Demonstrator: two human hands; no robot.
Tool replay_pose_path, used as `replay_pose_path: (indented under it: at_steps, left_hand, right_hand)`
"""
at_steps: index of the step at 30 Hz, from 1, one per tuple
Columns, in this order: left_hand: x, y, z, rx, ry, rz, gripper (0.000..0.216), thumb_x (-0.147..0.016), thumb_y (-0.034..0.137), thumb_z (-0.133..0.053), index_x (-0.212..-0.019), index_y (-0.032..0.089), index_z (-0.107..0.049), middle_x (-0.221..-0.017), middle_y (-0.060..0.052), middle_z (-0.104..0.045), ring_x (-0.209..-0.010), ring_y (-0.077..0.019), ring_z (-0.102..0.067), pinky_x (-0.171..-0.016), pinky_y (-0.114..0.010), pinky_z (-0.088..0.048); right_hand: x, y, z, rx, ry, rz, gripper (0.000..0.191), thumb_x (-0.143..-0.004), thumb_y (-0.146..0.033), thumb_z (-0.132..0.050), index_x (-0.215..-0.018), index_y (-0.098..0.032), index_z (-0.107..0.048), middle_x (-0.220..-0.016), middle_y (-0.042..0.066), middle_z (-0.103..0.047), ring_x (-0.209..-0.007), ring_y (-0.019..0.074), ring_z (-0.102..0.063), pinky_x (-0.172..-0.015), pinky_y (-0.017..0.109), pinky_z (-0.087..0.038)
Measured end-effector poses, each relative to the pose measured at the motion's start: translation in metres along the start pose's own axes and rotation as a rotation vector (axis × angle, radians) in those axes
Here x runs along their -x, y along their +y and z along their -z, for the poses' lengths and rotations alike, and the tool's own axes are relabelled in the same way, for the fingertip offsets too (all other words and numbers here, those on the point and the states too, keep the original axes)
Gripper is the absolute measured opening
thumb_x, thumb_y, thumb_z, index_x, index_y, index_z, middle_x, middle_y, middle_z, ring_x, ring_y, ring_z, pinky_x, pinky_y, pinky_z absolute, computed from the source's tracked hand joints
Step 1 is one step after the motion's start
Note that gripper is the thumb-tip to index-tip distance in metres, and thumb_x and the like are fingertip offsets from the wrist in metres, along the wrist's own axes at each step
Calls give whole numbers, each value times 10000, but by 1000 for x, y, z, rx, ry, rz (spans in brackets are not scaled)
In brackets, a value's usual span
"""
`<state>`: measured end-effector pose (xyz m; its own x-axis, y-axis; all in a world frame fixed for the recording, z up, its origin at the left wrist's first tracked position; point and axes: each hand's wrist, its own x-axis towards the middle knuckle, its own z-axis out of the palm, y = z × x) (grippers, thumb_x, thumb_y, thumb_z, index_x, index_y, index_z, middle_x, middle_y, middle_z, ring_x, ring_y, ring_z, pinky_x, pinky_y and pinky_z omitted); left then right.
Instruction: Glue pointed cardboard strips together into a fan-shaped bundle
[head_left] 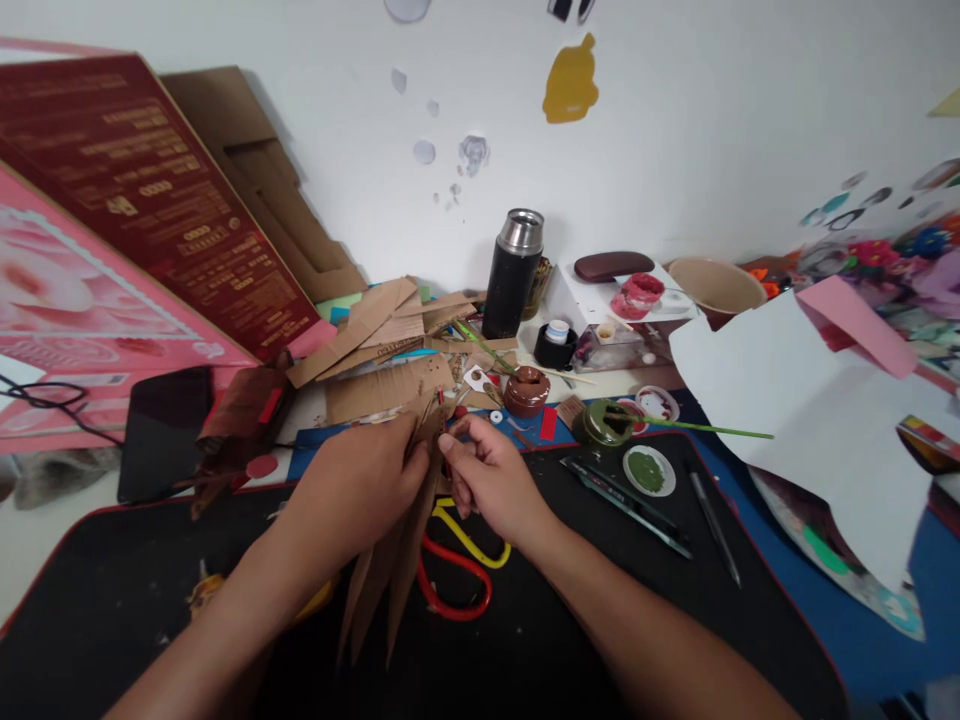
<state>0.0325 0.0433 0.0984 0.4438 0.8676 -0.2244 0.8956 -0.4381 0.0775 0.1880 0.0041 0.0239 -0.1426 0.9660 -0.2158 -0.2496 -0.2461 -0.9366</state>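
A: Head view first. What are the hands on?

B: The left hand (358, 480) is closed around a bundle of long, pointed cardboard strips (390, 570), gripping it near the upper end. The right hand (491, 480) meets it from the other side, thumb and forefinger pinched at the top of the same bundle, just where the left fingers end.

A: So where does the bundle sit against the grip?

B: Most of it hangs below the hands. Only a short stub shows above the fingers; the long tapered part runs down under the left palm toward the viewer.

A: And its long axis?

B: Near vertical in the picture, tilted a little: upper end toward the far side of the desk, pointed tips fanning down and slightly left, over the black desk mat (112, 590).

A: Anything under it?

B: A pair of scissors (457, 570) with red and yellow handles lies on the mat just beside the strips, partly hidden by them and by the right hand.

A: Further off?

B: A heap of cardboard scraps (382, 340) behind the hands, a black flask (512, 272) upright near the wall, a small brown pot (526, 390), and a green-stained jar (604, 422) with a green stick (705, 428) lying across it, pointing right.
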Motion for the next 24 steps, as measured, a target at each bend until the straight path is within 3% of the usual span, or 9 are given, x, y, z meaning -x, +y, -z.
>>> replay_pose_path:
  at_steps: [10, 24]
  left_hand:
    - [-1, 3, 2, 16, -27, 16, 260, -1066, 304, -407, -1043, 188, -638, -921, -132, -796, -853, -323, -773, -658, -375, -413]
    - [0, -1, 1, 61, 54, -14, 256, -1048, 312, -427, -954, 201, -638, -850, -104, -776, -764, -271, -727, -634, -366, -361]
  right_hand:
    - [-1, -1, 1, 3, 7, 10, 356, -952, -558, -672, -902, -253, -496, -428, -141, -490, -326, 96, -421, -378, 198, -310]
    - [2, -4, 0, 2, 5, 48, 337, -956, -548, -645, -919, -256, -483, -438, -146, -491, -325, 93, -421, -377, 197, -330]
